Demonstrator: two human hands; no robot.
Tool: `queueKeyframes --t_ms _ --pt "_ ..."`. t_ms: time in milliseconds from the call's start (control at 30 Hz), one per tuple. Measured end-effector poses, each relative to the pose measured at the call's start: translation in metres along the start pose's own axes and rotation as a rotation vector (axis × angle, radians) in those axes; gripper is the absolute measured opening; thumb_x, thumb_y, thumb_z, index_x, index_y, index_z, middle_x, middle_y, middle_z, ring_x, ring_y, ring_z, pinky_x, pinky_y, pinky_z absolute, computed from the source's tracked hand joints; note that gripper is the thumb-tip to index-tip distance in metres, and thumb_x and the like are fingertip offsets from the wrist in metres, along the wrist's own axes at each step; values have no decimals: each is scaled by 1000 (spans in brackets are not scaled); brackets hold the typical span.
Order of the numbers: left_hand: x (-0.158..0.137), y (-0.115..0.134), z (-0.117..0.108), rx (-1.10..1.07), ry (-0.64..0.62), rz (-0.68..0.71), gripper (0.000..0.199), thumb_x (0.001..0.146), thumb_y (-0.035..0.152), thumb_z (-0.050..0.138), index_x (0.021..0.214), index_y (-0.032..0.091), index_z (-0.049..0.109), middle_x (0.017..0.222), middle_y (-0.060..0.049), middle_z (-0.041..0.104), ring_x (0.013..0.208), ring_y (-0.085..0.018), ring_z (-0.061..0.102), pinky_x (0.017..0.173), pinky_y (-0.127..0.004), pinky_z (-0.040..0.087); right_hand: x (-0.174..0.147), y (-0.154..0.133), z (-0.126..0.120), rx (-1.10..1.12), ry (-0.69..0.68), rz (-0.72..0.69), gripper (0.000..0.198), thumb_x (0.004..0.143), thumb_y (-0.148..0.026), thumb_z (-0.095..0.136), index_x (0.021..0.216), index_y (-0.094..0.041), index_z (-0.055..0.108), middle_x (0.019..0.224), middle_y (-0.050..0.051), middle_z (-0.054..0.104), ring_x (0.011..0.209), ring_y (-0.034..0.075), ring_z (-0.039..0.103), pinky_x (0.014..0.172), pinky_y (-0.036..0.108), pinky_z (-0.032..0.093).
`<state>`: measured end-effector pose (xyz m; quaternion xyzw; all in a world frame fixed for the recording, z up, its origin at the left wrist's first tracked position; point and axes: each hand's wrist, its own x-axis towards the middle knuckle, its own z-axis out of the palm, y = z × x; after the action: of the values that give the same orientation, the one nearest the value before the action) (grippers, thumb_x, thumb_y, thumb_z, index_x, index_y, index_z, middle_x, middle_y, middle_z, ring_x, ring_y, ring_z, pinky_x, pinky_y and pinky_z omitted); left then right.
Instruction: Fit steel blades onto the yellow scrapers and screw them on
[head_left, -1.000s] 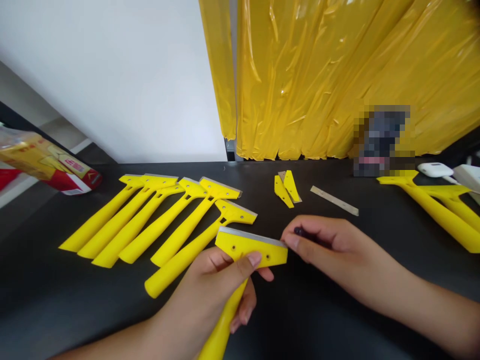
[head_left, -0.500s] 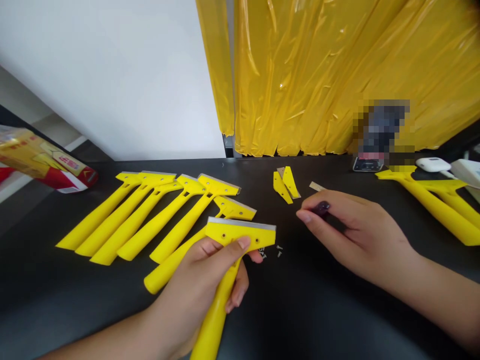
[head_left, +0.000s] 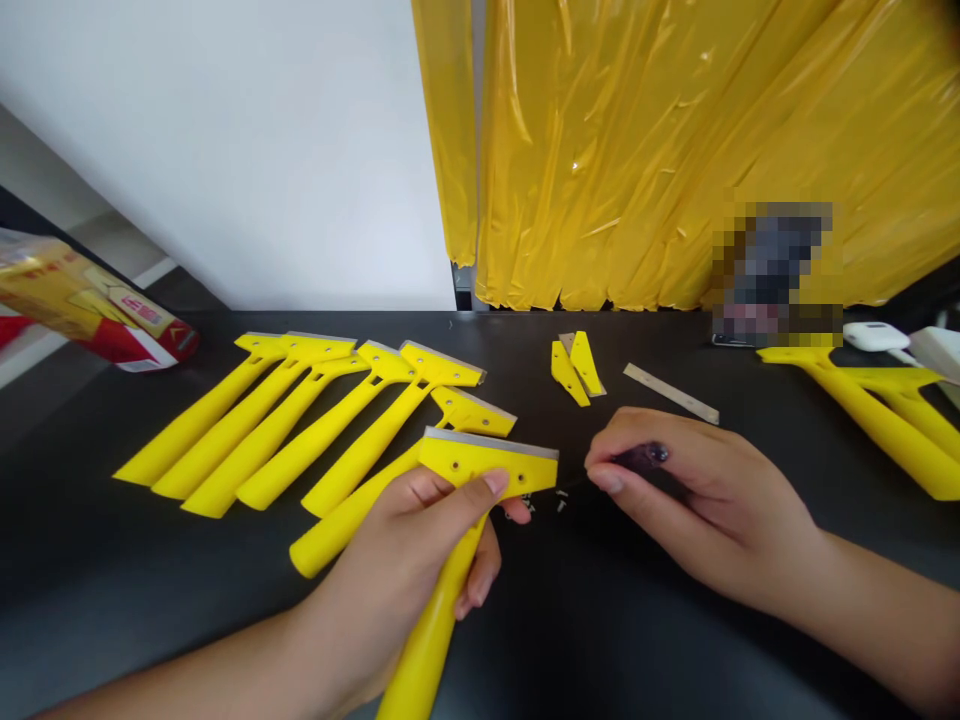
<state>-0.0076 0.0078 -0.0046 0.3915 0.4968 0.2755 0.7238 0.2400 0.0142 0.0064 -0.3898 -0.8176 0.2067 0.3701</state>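
Yellow scraper (head_left: 491, 462), grey blade edge, two holes, long handle

**Bare to the edge of view**

Left hand (head_left: 427, 540) uncovered, slim-fingered, its thumbnail (head_left: 496, 481) short; right hand (head_left: 735, 515) likewise uncovered, thumbnail (head_left: 613, 482) also short; left forearm (head_left: 225, 655) and right forearm (head_left: 877, 595) both bare, each slim, smooth and tapering.

The right hand (head_left: 716, 515) has drawn away from the held scraper (head_left: 480, 457) toward the frame's right; small screws (head_left: 561, 505) now show right of centre.
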Motion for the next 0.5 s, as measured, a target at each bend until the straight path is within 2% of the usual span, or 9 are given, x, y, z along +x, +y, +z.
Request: queueKeyframes --t_ms 300,500 --pt "0 3 2 -1 9 -16 43 101 56 66 85 17 75 41 1 52 43 -11 39 50 -23 31 4 -3 -2 44 -14 -19 6 104 -18 65 102 -23 68 83 2 72 73 14 68 66 26 53" --pt "1 1 1 -1 11 -5 45 101 57 66 86 16 75 42 1 53 43 -11 39 49 -23 30 -4 -7 -10 73 8 30 6 103 -19 67 103 -25 67 85 2 71 73 16 66 66 30 53"
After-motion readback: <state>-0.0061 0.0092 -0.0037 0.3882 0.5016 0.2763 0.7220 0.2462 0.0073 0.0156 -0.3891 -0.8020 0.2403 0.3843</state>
